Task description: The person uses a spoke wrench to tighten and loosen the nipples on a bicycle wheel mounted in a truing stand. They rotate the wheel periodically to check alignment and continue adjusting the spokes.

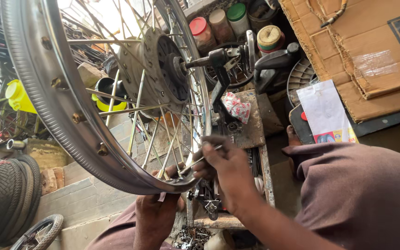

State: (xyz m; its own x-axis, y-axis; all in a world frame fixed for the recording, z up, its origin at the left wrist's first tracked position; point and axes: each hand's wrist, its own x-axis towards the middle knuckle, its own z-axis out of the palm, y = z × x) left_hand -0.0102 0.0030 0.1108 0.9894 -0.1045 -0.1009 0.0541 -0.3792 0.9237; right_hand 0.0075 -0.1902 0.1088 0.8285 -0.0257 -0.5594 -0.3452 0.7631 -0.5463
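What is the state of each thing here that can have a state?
Spoked wheel: upright, its axle clamped in a stand.
Stand: upright on the workbench.
Left hand: below the rim, fingers curled at its lower edge.
Right hand: grip closed on a thin metal tool that points at the spokes.
Jars: upright, lids on.
Tyres: off their wheels, stacked at the left.

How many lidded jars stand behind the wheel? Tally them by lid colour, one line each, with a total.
Red lid: 1, the red-lidded jar
Green lid: 1, the green-lidded jar
Pale brownish lid: 1, the middle jar
Cream lid on a banded tin: 1, the round tin
Total: 4
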